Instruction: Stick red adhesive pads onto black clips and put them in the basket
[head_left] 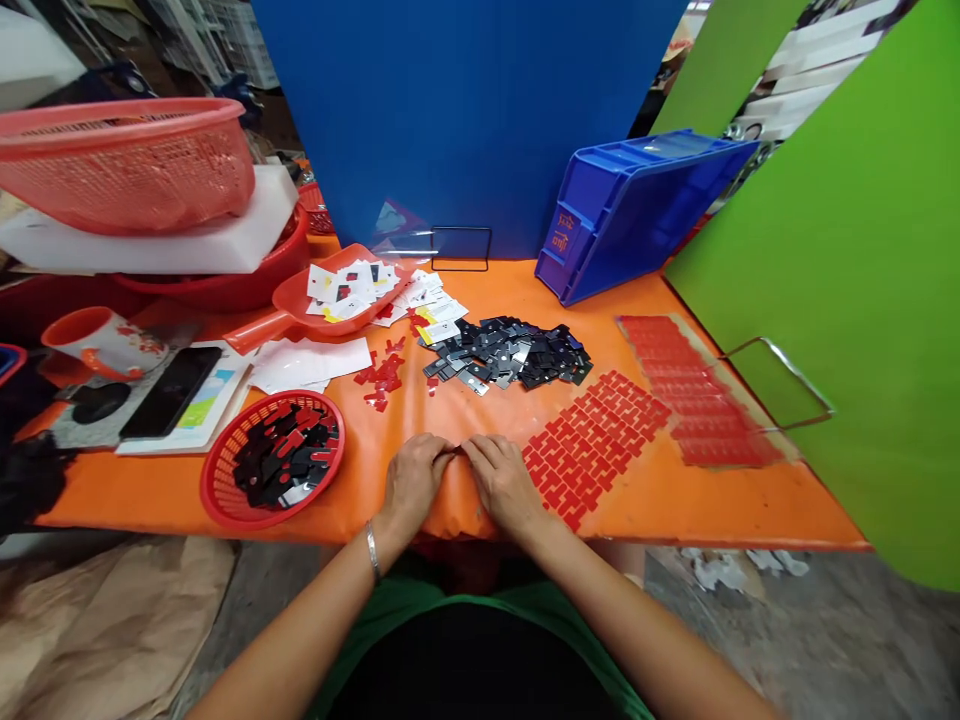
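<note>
Near the table's front edge, my left hand and my right hand meet fingertip to fingertip. Both are closed in a pinch on a small dark piece, mostly hidden by the fingers. Beyond them lies a heap of small black and grey flat pieces. Red T-shaped stickers are laid out in rows just right of my right hand. To the left of my left hand, a red basket holds black pieces, several with red on them. Loose red scraps lie between basket and heap.
An orange scoop with white cards sits at the back left, near a phone and a mug. A blue bin leans at the back right. A red sheet lies beside the green panel with its wire handle.
</note>
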